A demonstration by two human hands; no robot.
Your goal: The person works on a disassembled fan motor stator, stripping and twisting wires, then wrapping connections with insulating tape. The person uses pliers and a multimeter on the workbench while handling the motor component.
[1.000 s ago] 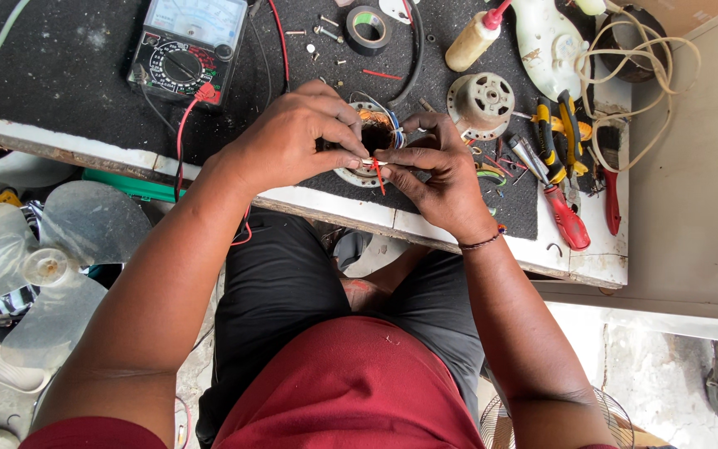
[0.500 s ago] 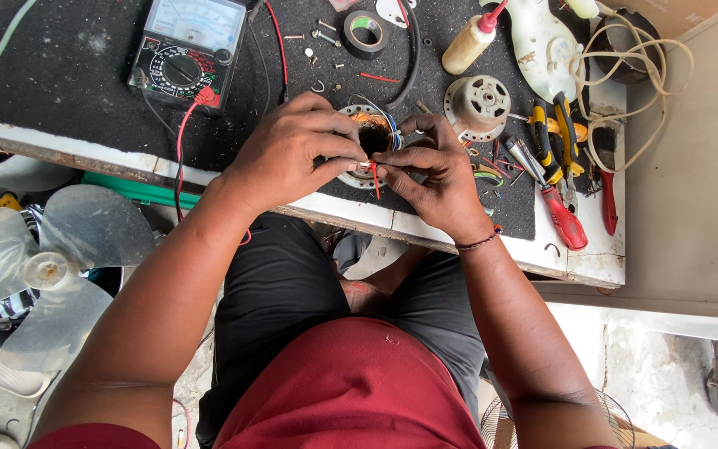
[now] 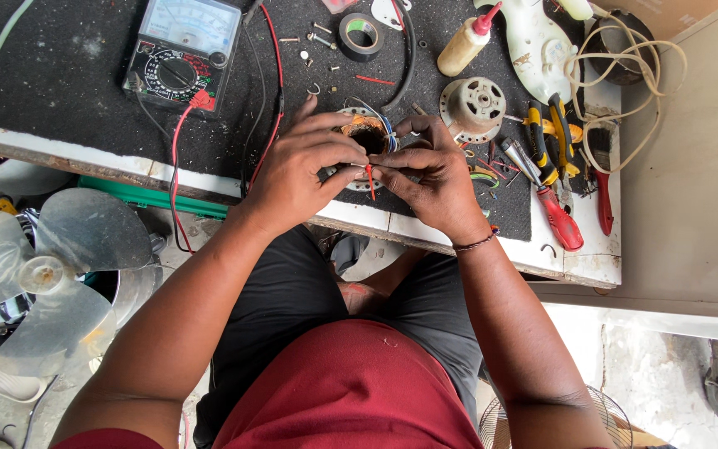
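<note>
A round motor stator with copper windings [image 3: 367, 131] lies on the black mat [image 3: 60, 91] at the bench's front edge. My left hand [image 3: 301, 162] covers its left side, fingers pinched at its front. My right hand [image 3: 430, 170] meets it from the right, thumb and fingers closed on a thin red wire [image 3: 370, 179] that hangs from the stator. Both hands touch at the fingertips over that wire.
An analogue multimeter [image 3: 180, 54] with red and black leads sits far left. Black tape roll [image 3: 359, 35], glue bottle [image 3: 463, 46], a second motor part [image 3: 474, 106], pliers [image 3: 542, 137] and red-handled screwdrivers [image 3: 557, 214] lie right. A clear fan blade [image 3: 43, 274] rests below the bench.
Both hands have shifted slightly and drawn closer over the stator's front. The right fingers now pinch the red wire lower down.
</note>
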